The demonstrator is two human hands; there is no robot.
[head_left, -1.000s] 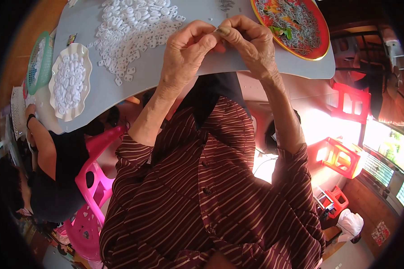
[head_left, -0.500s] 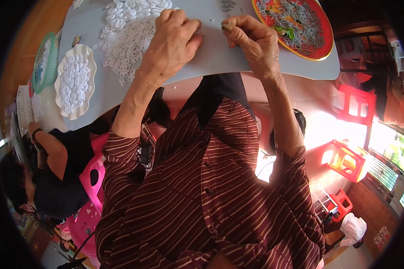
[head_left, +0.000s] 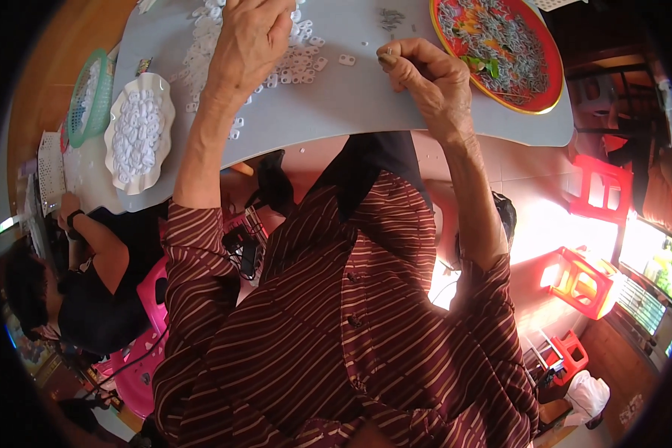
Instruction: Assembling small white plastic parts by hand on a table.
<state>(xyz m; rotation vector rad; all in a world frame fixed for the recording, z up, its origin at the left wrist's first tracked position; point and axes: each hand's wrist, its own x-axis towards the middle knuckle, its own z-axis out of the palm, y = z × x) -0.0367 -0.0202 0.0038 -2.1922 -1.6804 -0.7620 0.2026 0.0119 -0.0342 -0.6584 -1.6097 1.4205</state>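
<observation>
My left hand [head_left: 250, 45] is over a heap of small white plastic pieces with holes [head_left: 299, 66] on the grey table; its fingertips are cut off by the upper edge, so I cannot see whether it holds one. To the right, my right hand [head_left: 434, 86] is closed, thumb against forefinger, above the table. A tiny grey piece, too small to make out well, shows at those fingertips. One loose white piece [head_left: 346, 60] lies between the hands. Beside my right hand stands a red plate [head_left: 442, 37] full of thin grey nail-like pieces [head_left: 526, 71].
A scalloped cream dish [head_left: 167, 112] of white pieces and a green basket [head_left: 73, 123] stand at the left. More grey bits [head_left: 390, 19] lie at the back. A person in black [head_left: 97, 313] sits at the left by a pink chair [head_left: 138, 373]. Red stools [head_left: 586, 284] stand at the right.
My left hand has moved left and away from me, over the white heap, uncovering white pieces. My right hand stays pinched near the red plate. The whole view has shifted slightly.
</observation>
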